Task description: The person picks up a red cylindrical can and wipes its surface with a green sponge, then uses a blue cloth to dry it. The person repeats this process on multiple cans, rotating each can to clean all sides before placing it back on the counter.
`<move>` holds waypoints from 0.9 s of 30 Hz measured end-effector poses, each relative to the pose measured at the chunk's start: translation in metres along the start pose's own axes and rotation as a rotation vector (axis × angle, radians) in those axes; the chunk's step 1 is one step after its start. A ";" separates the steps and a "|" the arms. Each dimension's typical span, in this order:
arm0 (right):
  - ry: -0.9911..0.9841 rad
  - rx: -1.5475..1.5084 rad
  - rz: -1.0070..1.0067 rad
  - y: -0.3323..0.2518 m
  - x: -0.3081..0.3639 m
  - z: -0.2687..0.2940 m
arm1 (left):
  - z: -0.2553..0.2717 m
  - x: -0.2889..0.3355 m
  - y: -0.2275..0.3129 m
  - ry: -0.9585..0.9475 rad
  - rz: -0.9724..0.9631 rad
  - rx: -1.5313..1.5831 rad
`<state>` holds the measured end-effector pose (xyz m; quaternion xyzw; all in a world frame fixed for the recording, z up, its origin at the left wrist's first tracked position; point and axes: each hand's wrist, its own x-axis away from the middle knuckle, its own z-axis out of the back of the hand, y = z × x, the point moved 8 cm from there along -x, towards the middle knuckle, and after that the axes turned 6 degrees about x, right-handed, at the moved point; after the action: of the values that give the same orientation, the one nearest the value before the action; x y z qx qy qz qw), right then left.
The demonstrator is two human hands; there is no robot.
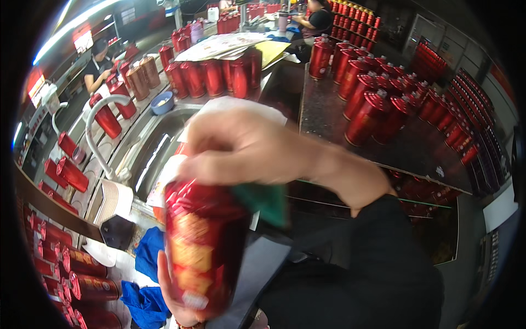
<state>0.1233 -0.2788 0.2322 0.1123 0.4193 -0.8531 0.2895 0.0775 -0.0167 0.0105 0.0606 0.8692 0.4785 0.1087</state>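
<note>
A glossy red bottle (205, 247) with yellow-gold markings stands nearly upright in front of me, blurred by motion. My left hand (183, 312) supports it from below and along its left side, with much of the palm hidden behind it. Over the bottle's top, my right hand (235, 148) is closed, thumb and fingers bent together. From under that palm sticks out a flat dark green piece (266, 203), perhaps cloth. The bottle's neck is hidden by the right hand. Blue cloths (145, 307) lie left of the bottle.
A metal sink (156, 148) with a curved tap (90, 126) is at the left, a blue bowl (162, 103) at its far end. Many red bottles (364, 115) stand on a dark table (329, 120) at right. Papers (219, 46) lie atop bottles behind. Two people work farther off.
</note>
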 end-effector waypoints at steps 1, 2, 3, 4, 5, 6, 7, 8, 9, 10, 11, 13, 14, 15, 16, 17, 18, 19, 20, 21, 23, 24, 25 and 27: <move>0.124 -0.065 0.022 -0.002 0.018 0.027 | -0.031 -0.006 0.008 -0.141 -0.081 -0.037; 0.134 0.121 -0.059 -0.012 0.030 0.053 | -0.051 -0.008 0.014 -0.280 -0.157 -0.068; 0.190 0.249 -0.168 -0.009 0.045 0.077 | -0.053 -0.011 0.014 -0.219 -0.143 -0.124; 0.266 0.452 -0.213 -0.001 0.054 0.099 | -0.054 -0.013 0.011 -0.226 -0.119 -0.107; 0.322 0.659 -0.209 0.005 0.059 0.119 | -0.050 -0.013 0.009 -0.226 -0.099 -0.096; 0.328 0.892 -0.337 0.012 0.062 0.136 | -0.045 -0.012 0.009 -0.212 -0.084 -0.099; 0.347 1.005 -0.431 0.036 0.067 0.155 | -0.043 -0.010 0.009 -0.210 -0.092 -0.142; 0.371 1.094 -0.435 0.060 0.075 0.174 | -0.041 -0.008 0.008 -0.207 -0.088 -0.132; 0.365 1.164 -0.513 0.084 0.081 0.193 | -0.039 -0.006 0.008 -0.198 -0.088 -0.124; 0.390 1.233 -0.595 0.107 0.091 0.216 | -0.039 -0.005 0.006 -0.196 -0.085 -0.109; 0.376 1.312 -0.710 0.136 0.101 0.239 | -0.038 -0.004 0.006 -0.189 -0.103 -0.101; 0.391 1.390 -0.847 0.188 0.127 0.283 | -0.027 -0.004 0.003 -0.174 -0.095 -0.084; 0.334 1.399 -0.935 0.212 0.136 0.302 | -0.021 -0.004 0.003 -0.162 -0.089 -0.081; 0.288 1.342 -1.029 0.223 0.139 0.306 | -0.015 -0.002 0.005 -0.136 -0.097 -0.091; 0.308 1.362 -1.063 0.236 0.148 0.322 | -0.012 -0.001 0.004 -0.119 -0.097 -0.093; 0.239 1.334 -1.137 0.251 0.155 0.342 | -0.009 -0.001 0.003 -0.105 -0.095 -0.092; 0.166 1.306 -1.208 0.263 0.157 0.354 | -0.008 -0.001 0.002 -0.103 -0.095 -0.076; 0.057 1.299 -1.215 0.261 0.144 0.345 | -0.006 0.002 0.005 -0.087 -0.098 -0.073; -0.051 1.295 -1.216 0.254 0.129 0.340 | -0.003 0.005 0.007 -0.069 -0.104 -0.069; -0.081 1.330 -1.096 0.247 0.116 0.345 | -0.002 0.007 0.004 -0.060 -0.068 -0.039; -0.062 1.367 -1.016 0.231 0.082 0.349 | 0.005 0.010 0.002 0.002 -0.026 0.011; -0.095 1.348 -0.886 0.225 0.055 0.344 | 0.005 0.011 0.003 0.000 0.002 -0.003; 0.126 1.336 -0.689 0.186 0.035 0.343 | 0.003 0.009 0.001 -0.033 0.017 0.045; 0.229 1.247 -0.420 0.167 -0.030 0.302 | 0.002 0.011 0.012 -0.043 0.013 0.015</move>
<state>0.2613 -0.5827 0.3245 0.2642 -0.1117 -0.9567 -0.0483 0.0670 -0.0069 0.0180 0.0772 0.8698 0.4713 0.1239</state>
